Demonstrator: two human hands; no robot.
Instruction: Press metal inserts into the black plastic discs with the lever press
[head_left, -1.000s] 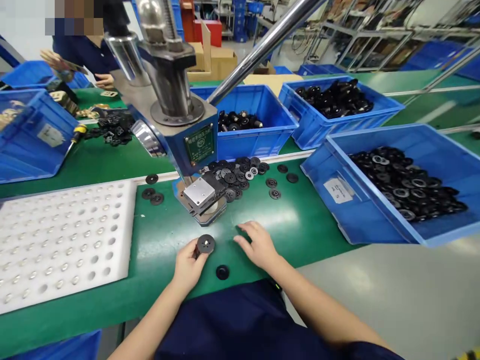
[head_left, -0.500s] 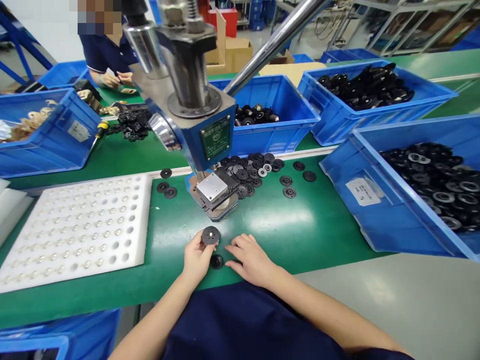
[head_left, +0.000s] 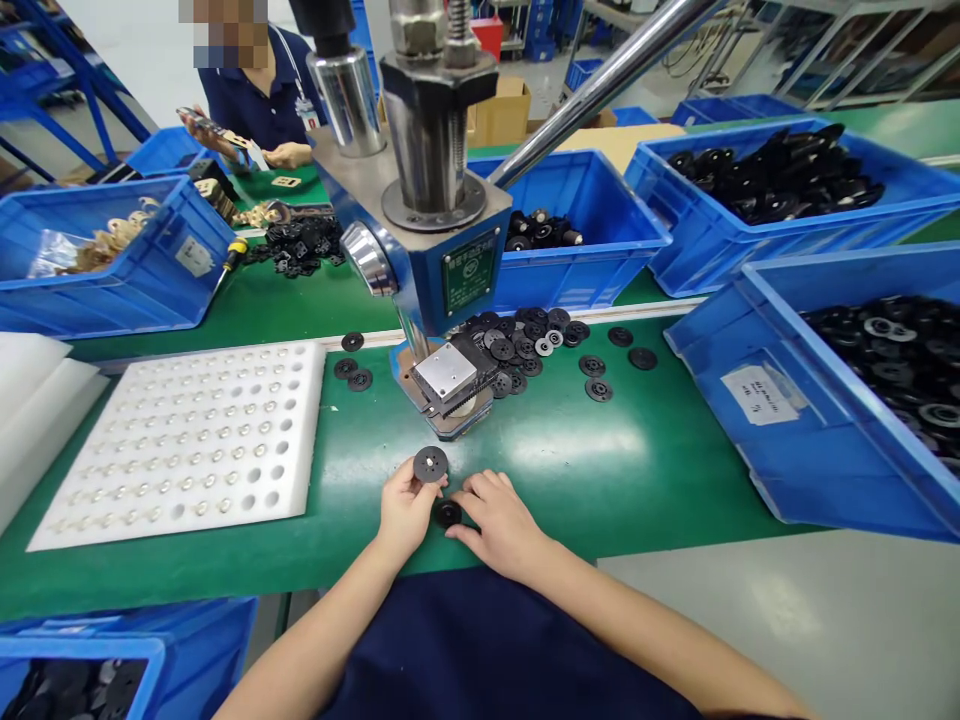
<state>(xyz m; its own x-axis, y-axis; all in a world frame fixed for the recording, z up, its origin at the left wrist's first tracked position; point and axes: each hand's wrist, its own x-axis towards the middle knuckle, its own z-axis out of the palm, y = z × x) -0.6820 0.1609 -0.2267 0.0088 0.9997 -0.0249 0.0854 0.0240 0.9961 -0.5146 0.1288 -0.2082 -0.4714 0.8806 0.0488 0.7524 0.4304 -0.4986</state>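
Note:
My left hand (head_left: 406,505) pinches a flat black disc (head_left: 430,464) with small holes and a pale pin at its centre. The disc is held up above the green bench, face toward me. Just below it is a smaller, cupped black disc (head_left: 447,514) on the bench. The thumb and forefinger of my right hand (head_left: 499,522) are round the right side of that lower disc. Beyond the hands stands a blue hand press (head_left: 466,268) with a metal plate (head_left: 445,370) at its base. Several loose black discs (head_left: 502,348) lie heaped beside and behind the base.
A white foam tray (head_left: 319,440) with rows of small metal parts lies left. Blue bins hold black parts (head_left: 757,180) at the back, and another bin (head_left: 817,480) stands right. A yellow-handled screwdriver (head_left: 237,248) leans at the left bin. A co-worker (head_left: 262,100) sits opposite.
My right hand has moved left to the lower black disc. My left hand still holds its disc. The view has shifted slightly, and the co-worker's hands have lifted something.

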